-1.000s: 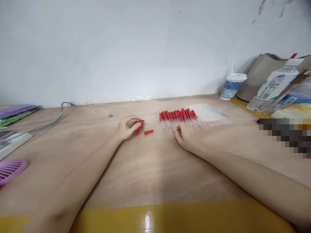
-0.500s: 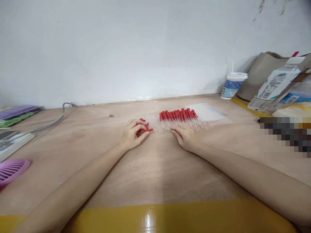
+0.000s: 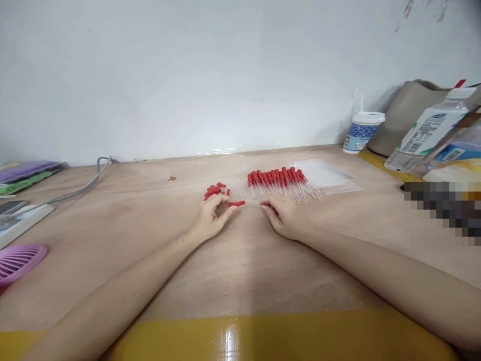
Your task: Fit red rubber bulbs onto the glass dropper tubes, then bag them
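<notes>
Head camera view: the row of red-bulbed droppers (image 3: 276, 176) lies on the wooden tabletop (image 3: 210, 281), and both hands work on its near side. The left hand (image 3: 212, 218), nearer than the row and off to its left, pinches one red rubber bulb (image 3: 237, 203) between thumb and fingers, its narrow end pointing rightward. The right hand (image 3: 283, 215), just in front of the row's middle, has its fingertips closed on a thin clear tube (image 3: 252, 202) that reaches leftward toward that bulb. Bulb and tube thus lie between the two hands, low and in front of the row's left end, close to end to end; whether the tip is already inside the bulb is too small to tell. The step in hand looks to be joining the two, and the next move seems to call for a steady grip, the mouth lined up with the tube, and a gentle straight push, since thin tubing could bend or slip off. Left of the row, loose clear tubes (image 3: 236, 186) lie beside it, with a small heap of loose red bulbs (image 3: 213, 190) farther left, just beyond the left hand.
</notes>
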